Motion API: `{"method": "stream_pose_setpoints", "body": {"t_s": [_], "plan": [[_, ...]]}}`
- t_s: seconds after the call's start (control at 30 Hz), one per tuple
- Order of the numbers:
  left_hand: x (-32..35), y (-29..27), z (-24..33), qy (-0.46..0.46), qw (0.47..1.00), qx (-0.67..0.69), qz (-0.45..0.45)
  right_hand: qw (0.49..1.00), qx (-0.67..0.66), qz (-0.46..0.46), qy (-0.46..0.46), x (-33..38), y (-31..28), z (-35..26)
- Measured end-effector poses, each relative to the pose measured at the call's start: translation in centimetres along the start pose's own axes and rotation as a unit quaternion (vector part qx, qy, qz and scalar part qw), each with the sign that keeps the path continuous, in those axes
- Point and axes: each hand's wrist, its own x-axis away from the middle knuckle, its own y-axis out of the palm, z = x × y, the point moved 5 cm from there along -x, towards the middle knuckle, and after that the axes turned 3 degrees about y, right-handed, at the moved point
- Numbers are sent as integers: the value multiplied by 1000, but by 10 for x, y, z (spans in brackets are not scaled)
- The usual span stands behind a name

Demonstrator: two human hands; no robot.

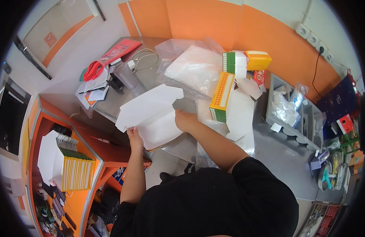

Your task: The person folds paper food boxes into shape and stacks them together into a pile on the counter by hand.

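In front of me I hold a white cardboard carton, partly folded, with its wide flap raised on the far side. My left hand pinches its near left corner, thumb on the inside. My right hand is closed at its right side; the fingertips are partly hidden. Just right of it stands a yellow and green printed box with patterned sides. An opened white sheet of carton lies beside that box.
Clear plastic bags cover the table's back. A grey divided bin with plastic wrapping stands at right. Papers and a red strap lie at the far left. Several nested yellow-green cartons rest on the orange cabinet.
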Motion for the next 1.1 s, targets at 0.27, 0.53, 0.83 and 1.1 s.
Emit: {"method": "stream_pose_setpoints", "body": {"t_s": [0.27,0.53,0.83,1.1], "plan": [[21,13,-4,-18,974,221,50,999,28,-16,-7,6,-3,-3],[18,10,-10,-119,912,356,-164,836,-191,485,-170,93,-148,32],[67,14,-28,-123,934,312,-119,892,-148,405,134,-44,-198,220],[78,-2,-30,-113,972,176,-107,930,-164,327,-21,-30,-233,148]]}}
